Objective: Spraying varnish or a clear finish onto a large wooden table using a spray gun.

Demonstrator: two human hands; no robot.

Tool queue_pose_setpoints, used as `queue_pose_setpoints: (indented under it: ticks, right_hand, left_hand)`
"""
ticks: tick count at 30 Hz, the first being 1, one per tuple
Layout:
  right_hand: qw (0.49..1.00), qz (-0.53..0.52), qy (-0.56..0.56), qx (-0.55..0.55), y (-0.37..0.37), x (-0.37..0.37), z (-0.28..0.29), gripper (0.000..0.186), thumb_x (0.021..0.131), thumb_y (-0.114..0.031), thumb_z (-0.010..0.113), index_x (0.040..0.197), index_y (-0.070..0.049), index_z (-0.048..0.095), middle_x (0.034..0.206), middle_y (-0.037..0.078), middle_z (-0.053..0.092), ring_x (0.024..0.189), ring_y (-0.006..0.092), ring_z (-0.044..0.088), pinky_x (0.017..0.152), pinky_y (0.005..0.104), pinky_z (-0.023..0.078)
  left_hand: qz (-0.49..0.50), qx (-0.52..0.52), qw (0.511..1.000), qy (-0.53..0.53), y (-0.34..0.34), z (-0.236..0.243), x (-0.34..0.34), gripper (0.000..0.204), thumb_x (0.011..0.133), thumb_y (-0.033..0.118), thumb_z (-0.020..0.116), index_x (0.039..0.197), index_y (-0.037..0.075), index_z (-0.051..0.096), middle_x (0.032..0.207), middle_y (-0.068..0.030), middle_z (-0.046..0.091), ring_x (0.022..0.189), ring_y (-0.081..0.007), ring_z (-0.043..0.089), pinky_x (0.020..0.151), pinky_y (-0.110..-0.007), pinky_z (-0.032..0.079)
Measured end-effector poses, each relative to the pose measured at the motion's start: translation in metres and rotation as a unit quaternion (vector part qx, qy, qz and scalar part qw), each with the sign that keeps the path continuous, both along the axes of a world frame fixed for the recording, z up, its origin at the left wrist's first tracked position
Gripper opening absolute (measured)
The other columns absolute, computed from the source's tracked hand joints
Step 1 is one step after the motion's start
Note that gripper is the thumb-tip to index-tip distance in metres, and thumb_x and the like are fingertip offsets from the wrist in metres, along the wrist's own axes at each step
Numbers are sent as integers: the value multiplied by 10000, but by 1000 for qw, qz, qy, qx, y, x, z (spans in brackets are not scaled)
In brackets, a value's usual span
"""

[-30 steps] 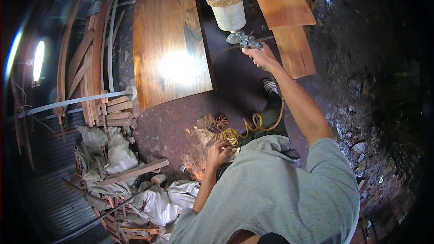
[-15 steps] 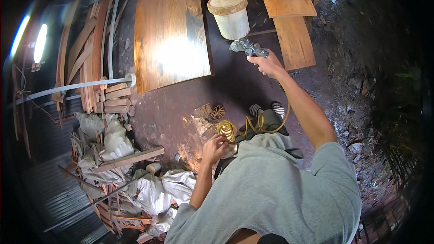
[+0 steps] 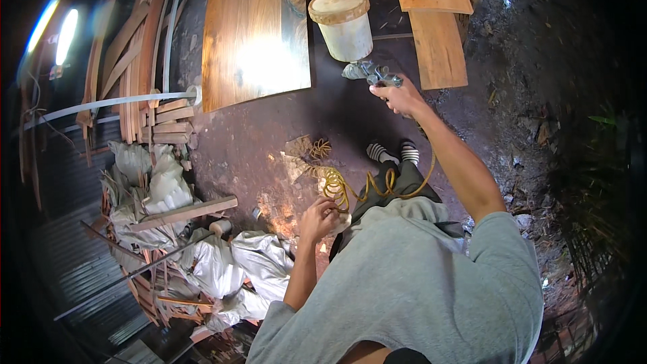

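My right hand (image 3: 397,98) grips a metal spray gun (image 3: 373,74) with a pale, lidded cup (image 3: 340,34) on top. A coiled yellow hose (image 3: 371,189) runs from that hand down across my legs. My left hand (image 3: 317,217), fingers curled, holds the hose near the looser coils at my lap. Beyond the cup, to the left, lies a glossy wood slab (image 3: 242,13) with a bright reflection on it. Two orange wood boards (image 3: 441,50) overlap to the right of the cup.
Planks (image 3: 123,47) lean at the left beside a lit tube lamp (image 3: 66,35). Crumpled pale sacks (image 3: 212,269), timber offcuts (image 3: 168,128) and a lying bar (image 3: 182,214) fill the lower left. My striped socks (image 3: 409,152) show on the dark floor; rough debris (image 3: 512,128) is at the right.
The slab, boards and clutter sit higher in the view, and both my feet now show. My right hand and gun have moved down in the picture, closer to me; both grips are unchanged.
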State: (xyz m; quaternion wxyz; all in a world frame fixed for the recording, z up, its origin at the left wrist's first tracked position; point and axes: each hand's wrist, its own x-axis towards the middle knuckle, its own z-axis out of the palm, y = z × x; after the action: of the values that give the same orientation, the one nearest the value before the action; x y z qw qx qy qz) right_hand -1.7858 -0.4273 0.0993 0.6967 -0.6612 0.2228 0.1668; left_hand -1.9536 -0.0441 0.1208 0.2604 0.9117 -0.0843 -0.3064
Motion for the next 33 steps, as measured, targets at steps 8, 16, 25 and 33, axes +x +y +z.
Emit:
queue_pose_setpoints:
  ticks: [8,16,25,33]
  right_hand:
    - [999,35,32,-8,0,-22,15,246,843,-297,741,871,-64,665,635,0,539,464,112,478,415,306,376]
    - [983,170,9,74,21,-40,56,207,879,-241,724,928,-41,698,728,22,635,475,98,502,433,280,399]
    - [946,297,-98,82,223,26,91,173,884,-229,760,880,-57,745,589,-27,562,509,70,504,469,269,396]
    - [903,373,-150,152,474,85,93,140,871,-181,744,853,-45,716,576,-2,558,490,87,497,458,269,373]
  left_hand:
    - [43,-17,999,20,-7,15,-17,255,814,212,689,986,32,742,1180,-89,696,1017,-297,695,863,-384,551]
    - [73,-15,997,-35,46,6,-28,256,822,234,685,1003,66,753,1183,-66,698,922,-279,719,809,-379,569]
    - [224,16,972,-60,170,33,-17,275,824,228,654,1017,57,748,1153,-87,701,927,-286,706,839,-379,556]
    - [352,45,914,-199,393,54,7,191,835,214,634,955,102,732,1070,-86,690,967,-308,673,857,-412,529]
